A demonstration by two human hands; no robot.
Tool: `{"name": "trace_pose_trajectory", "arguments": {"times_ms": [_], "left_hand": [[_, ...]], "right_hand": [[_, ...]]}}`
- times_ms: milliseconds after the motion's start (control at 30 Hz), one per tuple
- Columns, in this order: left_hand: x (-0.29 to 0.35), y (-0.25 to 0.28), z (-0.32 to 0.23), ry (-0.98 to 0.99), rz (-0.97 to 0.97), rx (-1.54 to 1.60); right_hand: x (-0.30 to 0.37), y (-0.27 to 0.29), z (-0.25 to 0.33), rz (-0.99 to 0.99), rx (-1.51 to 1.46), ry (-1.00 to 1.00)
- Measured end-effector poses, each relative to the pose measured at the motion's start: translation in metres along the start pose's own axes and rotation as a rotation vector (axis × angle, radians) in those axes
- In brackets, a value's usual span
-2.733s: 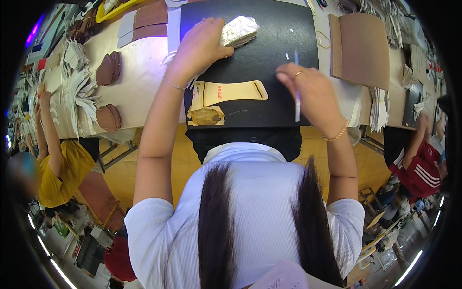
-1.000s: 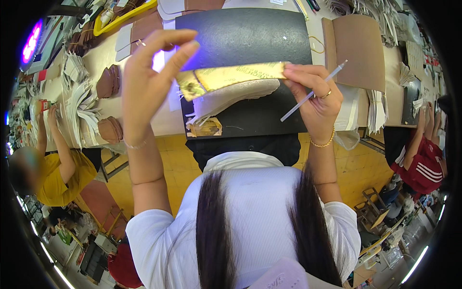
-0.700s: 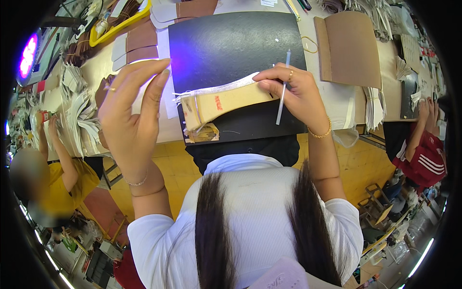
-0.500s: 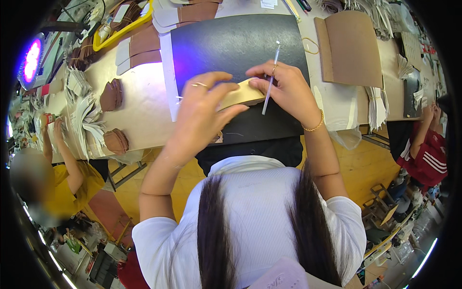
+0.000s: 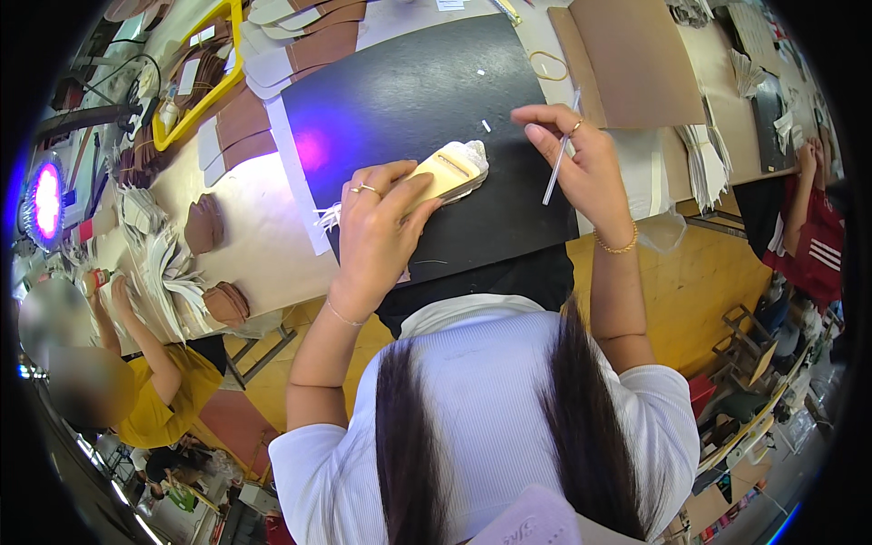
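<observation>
1. Your right hand (image 5: 581,163) has come off the end of the cream template (image 5: 443,170) and drawn back to the right, while your left hand (image 5: 383,216), loosely curved half a second ago, has settled around the piece.
2. Left fingers (image 5: 411,189): yours are closed in a grip, the fingertips over the template's face and the thumb along its near side, pinching it together with the stack of pale strips (image 5: 476,183) underneath.
3. Right fingers (image 5: 548,113): you have the index finger and thumb slightly parted at their tips, touching neither template nor stack. You carry a slim clear pen (image 5: 556,168) across the hand; exactly which fingers clasp it is hard to make out from this angle.
4. Your template lies above the black board (image 5: 400,109), on the stack, its bare end between your two hands. Its long axis runs diagonally, with the slotted end pointing up and right, away from you; your left hand covers the middle and the other end.
5. Loose white ends (image 5: 329,217) stick out on the far side of your left hand, toward the board's left edge.
6. Beside the board, your tabletop (image 5: 277,238) carries a brown panel (image 5: 640,64) on the right and a yellow tray (image 5: 239,44) at the upper left.
</observation>
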State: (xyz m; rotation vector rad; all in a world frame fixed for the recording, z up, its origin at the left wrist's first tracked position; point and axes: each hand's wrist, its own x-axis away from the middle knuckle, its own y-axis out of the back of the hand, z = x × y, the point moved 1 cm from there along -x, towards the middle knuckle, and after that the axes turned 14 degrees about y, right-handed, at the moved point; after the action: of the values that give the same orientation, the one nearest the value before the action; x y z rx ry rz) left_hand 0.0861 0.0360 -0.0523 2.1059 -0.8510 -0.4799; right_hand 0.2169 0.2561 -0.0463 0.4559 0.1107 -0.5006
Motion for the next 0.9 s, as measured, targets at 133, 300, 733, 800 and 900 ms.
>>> {"name": "trace_pose_trajectory", "arguments": {"times_ms": [133, 300, 733, 800, 900], "left_hand": [[-0.001, 0.000, -0.005, 0.006, -0.010, -0.013], [-0.002, -0.004, -0.006, 0.012, -0.008, 0.003], [-0.004, -0.011, -0.005, -0.045, -0.049, 0.025], [-0.004, -0.012, -0.005, -0.051, -0.057, 0.028], [-0.004, -0.013, -0.005, -0.058, -0.062, 0.024]], "right_hand": [[0.011, -0.016, -0.005, 0.084, -0.104, 0.047], [0.015, -0.022, -0.003, 0.161, -0.178, -0.068], [0.015, -0.022, -0.001, 0.161, -0.223, -0.101], [0.016, -0.023, -0.003, 0.152, -0.216, -0.084], [0.018, -0.024, -0.006, 0.138, -0.203, -0.050]]}}
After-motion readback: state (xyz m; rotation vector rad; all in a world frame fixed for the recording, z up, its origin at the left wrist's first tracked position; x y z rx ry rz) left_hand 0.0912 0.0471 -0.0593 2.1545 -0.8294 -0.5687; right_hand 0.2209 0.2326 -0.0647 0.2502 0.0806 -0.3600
